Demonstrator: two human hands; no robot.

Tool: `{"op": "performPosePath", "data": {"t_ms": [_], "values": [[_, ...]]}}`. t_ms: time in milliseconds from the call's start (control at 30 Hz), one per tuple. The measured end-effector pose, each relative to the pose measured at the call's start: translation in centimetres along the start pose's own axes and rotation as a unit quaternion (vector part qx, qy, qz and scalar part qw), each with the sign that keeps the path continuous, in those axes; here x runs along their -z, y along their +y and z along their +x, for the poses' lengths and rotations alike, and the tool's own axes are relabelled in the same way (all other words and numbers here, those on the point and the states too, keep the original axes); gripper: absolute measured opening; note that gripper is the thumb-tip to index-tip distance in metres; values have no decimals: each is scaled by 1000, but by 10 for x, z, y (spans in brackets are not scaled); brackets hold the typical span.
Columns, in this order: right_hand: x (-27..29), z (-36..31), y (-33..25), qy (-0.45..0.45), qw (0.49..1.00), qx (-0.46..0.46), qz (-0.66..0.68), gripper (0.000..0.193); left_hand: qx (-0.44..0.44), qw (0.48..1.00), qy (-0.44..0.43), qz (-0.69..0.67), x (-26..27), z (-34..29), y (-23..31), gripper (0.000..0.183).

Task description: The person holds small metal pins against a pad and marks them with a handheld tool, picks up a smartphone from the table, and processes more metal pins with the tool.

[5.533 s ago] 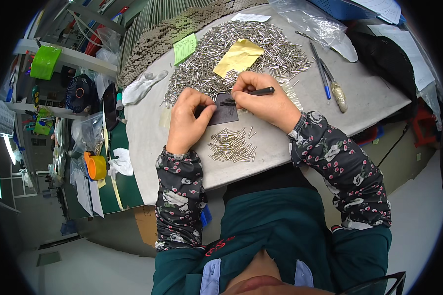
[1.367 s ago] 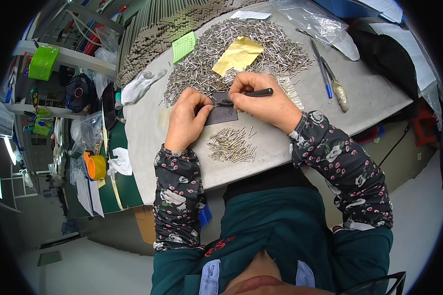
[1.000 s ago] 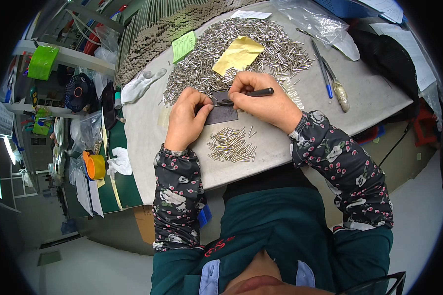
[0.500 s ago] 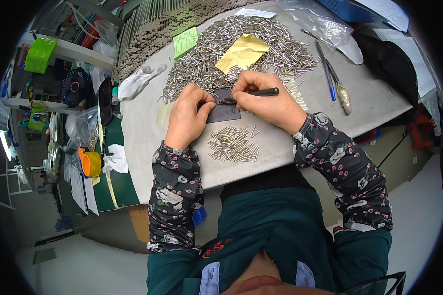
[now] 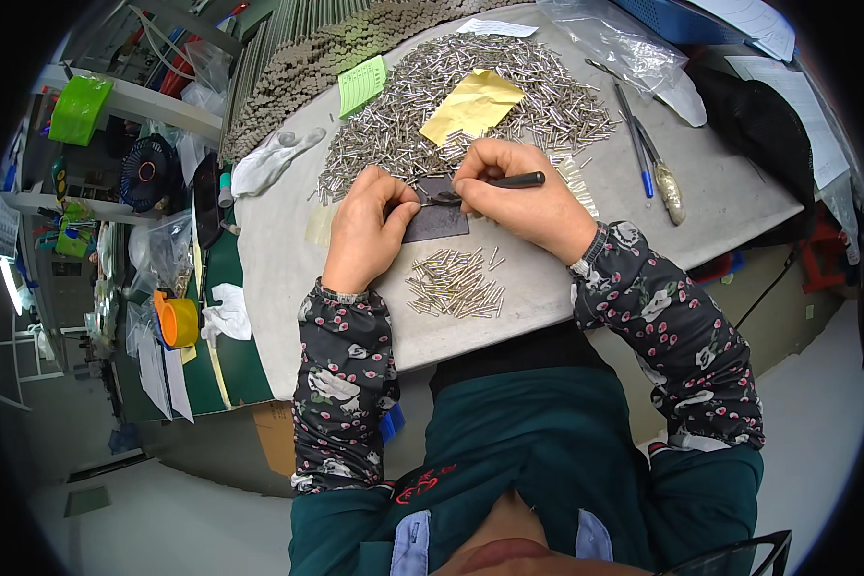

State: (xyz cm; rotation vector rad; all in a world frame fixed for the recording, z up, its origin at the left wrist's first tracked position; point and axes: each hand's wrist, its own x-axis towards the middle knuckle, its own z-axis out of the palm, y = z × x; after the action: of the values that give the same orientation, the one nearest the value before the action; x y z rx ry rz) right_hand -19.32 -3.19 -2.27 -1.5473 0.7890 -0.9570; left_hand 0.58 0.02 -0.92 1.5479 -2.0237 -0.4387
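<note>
My left hand (image 5: 367, 230) is closed in a pinch on a thin metal pin (image 5: 422, 204), whose end points toward my right hand. My right hand (image 5: 526, 202) grips a slim tool with a black handle (image 5: 520, 180); its working tip meets the pin, and its exact kind is hidden by my fingers. Both hands are over a small dark flat pad (image 5: 439, 223) on the pale tabletop. Nearer to me lies a small heap of metal pins (image 5: 456, 283). Beyond my hands spreads a large heap of similar pins (image 5: 384, 130), with a yellow paper (image 5: 475, 104) on top.
A blue pen (image 5: 640, 158) and a pointed tool with a wrapped handle (image 5: 669, 187) lie to the right. Stacked metal rods (image 5: 298, 77) are at the far left, near a white glove (image 5: 274, 161). A plastic bag (image 5: 624, 53) and black cloth (image 5: 754, 125) occupy the far right.
</note>
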Motion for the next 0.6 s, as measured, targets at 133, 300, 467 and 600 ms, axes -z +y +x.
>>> {"op": "performPosePath", "data": {"t_ms": [133,300,467,600], "values": [[-1,0,1,5,1000,6,12,9,-5,1000,0,0,0,0,0,5],[-1,0,0,1,1000,8,10,9,12,1000,-2,2,1,0,2,6],[-3,0,-2,-3,1000,-7,-4,9,12,1000,0,6,2,-1,2,6],[-3,1,1,-10,1000,21,-21,10,11,1000,-4,24,1,0,2,6]]}}
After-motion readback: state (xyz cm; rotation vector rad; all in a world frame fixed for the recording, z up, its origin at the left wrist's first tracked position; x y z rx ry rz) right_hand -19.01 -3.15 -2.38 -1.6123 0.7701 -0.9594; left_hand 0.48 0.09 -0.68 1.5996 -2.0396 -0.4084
